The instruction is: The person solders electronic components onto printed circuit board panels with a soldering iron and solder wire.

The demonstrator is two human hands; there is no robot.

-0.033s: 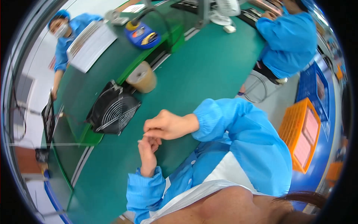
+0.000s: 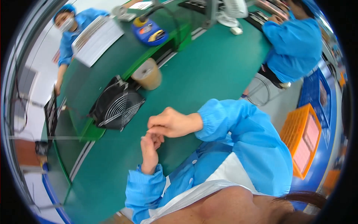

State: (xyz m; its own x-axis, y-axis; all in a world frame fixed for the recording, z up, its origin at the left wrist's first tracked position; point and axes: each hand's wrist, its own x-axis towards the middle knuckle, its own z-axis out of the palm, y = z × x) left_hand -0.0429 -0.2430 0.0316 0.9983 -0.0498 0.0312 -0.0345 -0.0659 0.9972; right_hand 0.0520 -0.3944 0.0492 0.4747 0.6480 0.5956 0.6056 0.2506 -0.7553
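My right hand [image 2: 173, 123] reaches in from the right with its fingers bent and pressed together. Just below it is my left hand [image 2: 150, 154], pointing up with thumb and fingers curled in. The fingertips of both hands meet or nearly meet above the green work surface [image 2: 197, 71]. Whatever they pinch, if anything, is too small or hidden to make out. Beyond the hands, a black fan with a round wire guard [image 2: 121, 109] stands tilted near the raised shelf. A tan roll [image 2: 147, 74] stands beside the fan.
A blue soldering-iron stand [image 2: 149, 33] and a white paper sheet [image 2: 97, 41] are on the raised shelf [image 2: 108, 61]. One co-worker [image 2: 292, 48] sits at the far right, another [image 2: 74, 31] at the far left. An orange crate [image 2: 301, 140] stands at right, and a small white fan [image 2: 234, 9] at the back.
The whole view has shifted a little, so the bench and the things on it appear slightly farther right and higher. Both hands keep the same closed pose together.
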